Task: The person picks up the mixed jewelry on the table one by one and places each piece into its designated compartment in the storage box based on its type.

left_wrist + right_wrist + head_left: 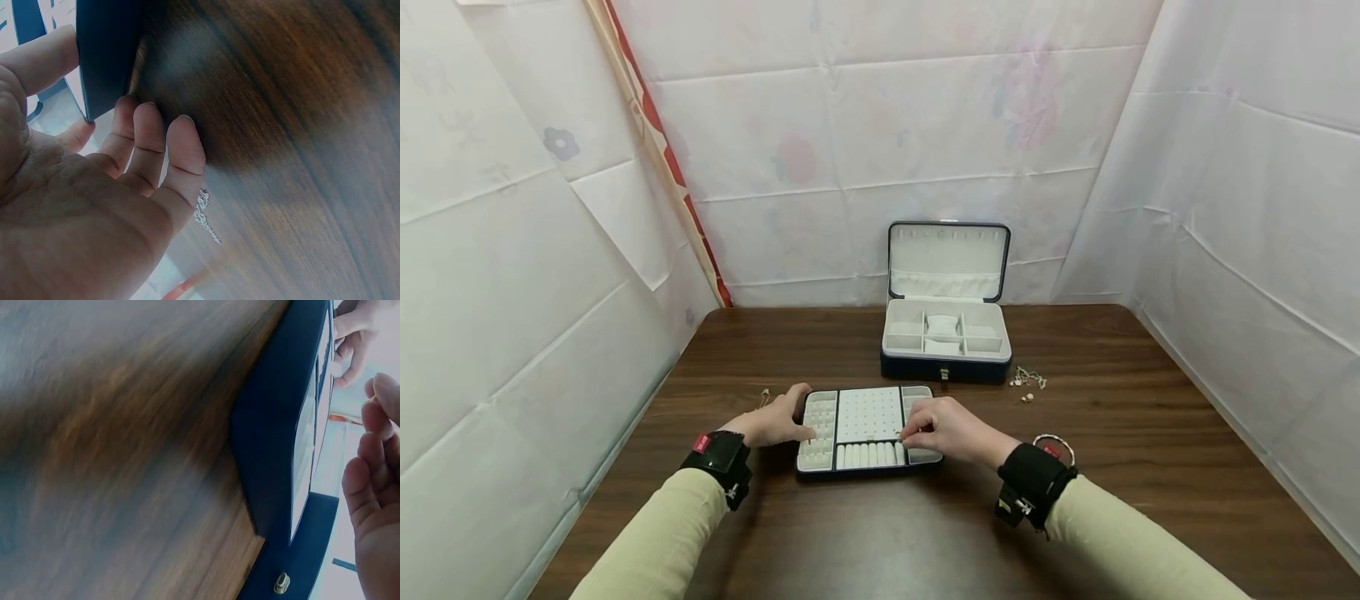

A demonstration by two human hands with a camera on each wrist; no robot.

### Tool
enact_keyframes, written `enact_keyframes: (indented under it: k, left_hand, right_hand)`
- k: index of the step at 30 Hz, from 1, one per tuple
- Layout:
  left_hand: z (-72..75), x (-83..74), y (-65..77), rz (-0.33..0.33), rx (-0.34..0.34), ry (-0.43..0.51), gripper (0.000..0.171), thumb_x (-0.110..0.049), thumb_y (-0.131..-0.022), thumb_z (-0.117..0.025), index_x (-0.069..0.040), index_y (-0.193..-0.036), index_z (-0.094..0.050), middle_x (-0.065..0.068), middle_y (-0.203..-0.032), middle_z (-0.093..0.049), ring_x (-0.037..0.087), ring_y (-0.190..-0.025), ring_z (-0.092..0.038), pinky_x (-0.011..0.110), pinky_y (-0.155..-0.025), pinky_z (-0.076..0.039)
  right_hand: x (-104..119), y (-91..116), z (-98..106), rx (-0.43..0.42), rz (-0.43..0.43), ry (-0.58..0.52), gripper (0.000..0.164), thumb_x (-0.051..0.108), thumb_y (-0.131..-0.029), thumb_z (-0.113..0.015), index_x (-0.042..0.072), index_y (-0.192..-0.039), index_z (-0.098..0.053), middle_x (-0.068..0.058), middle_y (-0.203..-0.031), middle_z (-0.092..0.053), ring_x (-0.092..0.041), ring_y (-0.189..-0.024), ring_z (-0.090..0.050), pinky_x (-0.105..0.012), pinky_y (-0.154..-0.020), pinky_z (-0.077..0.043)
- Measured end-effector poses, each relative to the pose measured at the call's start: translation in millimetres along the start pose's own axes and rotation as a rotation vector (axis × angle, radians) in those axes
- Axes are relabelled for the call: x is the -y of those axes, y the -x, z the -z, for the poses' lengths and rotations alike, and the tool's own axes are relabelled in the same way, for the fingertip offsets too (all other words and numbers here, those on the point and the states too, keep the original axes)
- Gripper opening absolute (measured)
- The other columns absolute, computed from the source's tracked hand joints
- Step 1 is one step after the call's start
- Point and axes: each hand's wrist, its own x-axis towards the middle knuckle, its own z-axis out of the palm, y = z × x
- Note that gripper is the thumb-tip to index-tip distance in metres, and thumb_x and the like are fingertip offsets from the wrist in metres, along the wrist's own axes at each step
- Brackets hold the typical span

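Note:
A dark-blue jewelry tray [868,476] with a white lining lies on the table. It has a dotted white earring panel [868,414], ring rolls [865,455] below it and slotted sections at the left. My left hand [778,421] holds the tray's left end, its thumb over the rim and other fingers along the outer side. Over the lower right corner of the earring panel, my right hand [951,429] has thumb and index fingertip pinched together. A tiny piece of jewelry between them is mostly hidden; I cannot tell its kind.
Behind the tray stands an open dark-blue jewelry box [910,367] with white compartments, its lid raised. A tangle of chains [1028,377] and small pieces [1027,398] lie right of it. A thin silvery chain [203,215] lies beside my left hand. White sheets surround the table.

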Motion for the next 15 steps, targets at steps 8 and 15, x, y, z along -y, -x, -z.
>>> enact_keyframes:
  k: [8,15]
  left_hand:
    - [-0.6,2.9,2.0,-0.001,0.004,0.015,0.088,-0.026,-0.091,-0.079,-0.001,-0.155,-0.024,0.029,-0.146,-0.043,0.04,-0.129,-0.045,0.064,-0.11,-0.034]
    - [-0.1,3.1,-0.6,-0.006,0.009,0.022,0.088,-0.025,-0.091,-0.079,-0.001,-0.155,-0.024,0.029,-0.146,-0.043,0.04,-0.131,-0.045,0.062,-0.11,-0.035]
  right_hand:
    - [6.5,-3.6,-8.7,0.021,-0.044,0.004,0.006,0.016,-0.091,-0.078,0.013,-0.093,-0.083,0.01,-0.086,-0.066,0.001,-0.08,-0.056,-0.019,-0.071,-0.048]
    - [5.7,-4.4,-15.4,0.01,-0.007,0.047,0.005,0.016,-0.09,-0.078,0.013,-0.091,-0.083,0.01,-0.086,-0.067,-0.004,-0.086,-0.058,-0.021,-0.077,-0.048]
